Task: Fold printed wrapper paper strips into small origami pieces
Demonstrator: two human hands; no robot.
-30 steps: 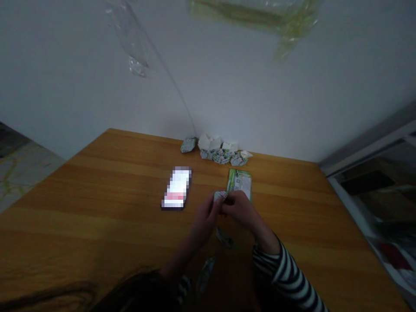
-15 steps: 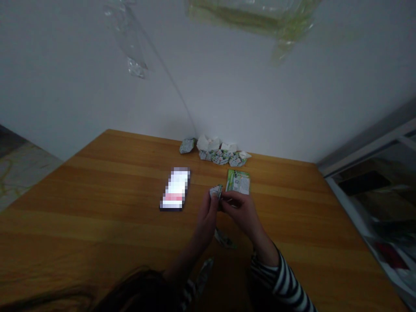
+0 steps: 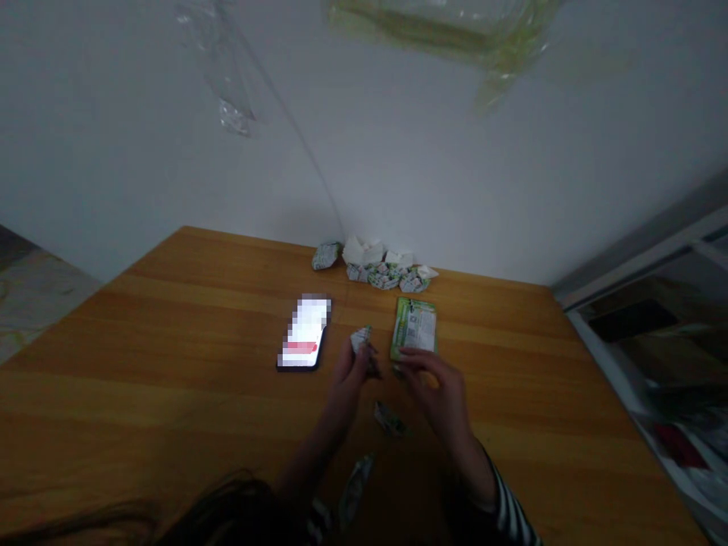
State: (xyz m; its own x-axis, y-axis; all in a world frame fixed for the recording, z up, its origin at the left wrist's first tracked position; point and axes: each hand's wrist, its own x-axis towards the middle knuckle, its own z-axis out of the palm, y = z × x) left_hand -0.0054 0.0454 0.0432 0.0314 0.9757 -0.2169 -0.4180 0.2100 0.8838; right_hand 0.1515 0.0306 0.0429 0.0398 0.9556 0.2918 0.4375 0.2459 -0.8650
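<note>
My left hand (image 3: 348,377) is closed around a small piece of folded printed paper (image 3: 360,337), whose pale tip sticks up past the thumb. My right hand (image 3: 440,383) is apart from it, thumb and index finger pinched together at the near edge of a green-and-white printed packet (image 3: 418,326). Whether a small scrap sits in that pinch is too dark to make out. Between the forearms lies another folded paper piece (image 3: 389,419). Closer to me is a longer folded paper strip (image 3: 357,484), dim in shadow.
A lit phone (image 3: 305,330) lies on the wooden table (image 3: 187,326), left of my hands. Along the wall stand several folded paper shapes (image 3: 384,274), with a separate crumpled-looking one (image 3: 326,255) to their left. A shelf (image 3: 642,364) holding dark items borders the right side.
My hands have moved apart: the left went slightly left with the folded paper, and the right came off it, shifting right and down. More of the packet shows.
</note>
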